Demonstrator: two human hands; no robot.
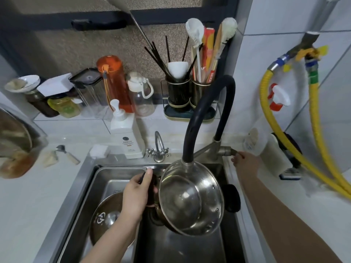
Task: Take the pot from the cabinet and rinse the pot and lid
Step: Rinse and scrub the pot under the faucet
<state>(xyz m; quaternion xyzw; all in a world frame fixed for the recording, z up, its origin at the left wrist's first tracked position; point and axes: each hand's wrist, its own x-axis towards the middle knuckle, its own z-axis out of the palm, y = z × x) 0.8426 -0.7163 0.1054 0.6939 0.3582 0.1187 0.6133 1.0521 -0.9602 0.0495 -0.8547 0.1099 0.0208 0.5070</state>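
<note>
- Gripping a dark side handle, the left hand (135, 198) holds the steel pot (190, 198) tilted over the sink (89, 179), its open mouth turned up toward the camera; the fingers are wrapped closed around that handle.
- The black faucet hose (201, 114) arches over the sink's back edge, and its nozzle sits right at the pot's upper rim.
- The right hand (245, 164) reaches to the faucet lever (230, 151) behind the sink's right rim, fingertips pinched on its dark tip.
- The glass lid (106, 217) lies in the sink's left part, partly hidden under the left forearm.
- A dark round object (232, 198) stands against the sink's right wall, just beside the pot, so room on that side is tight; the basin below the pot is free.
- Behind the sink's back edge stand a small two-knob tap (158, 149) and a white pump bottle (126, 133), both near the pot's handle side.
- Farther back from the sink, an orange bottle (113, 82) and a utensil holder (188, 92) line the wall.
- Right of the sink, a yellow hose (315, 114) hangs down the tiled wall, well apart from the pot.
</note>
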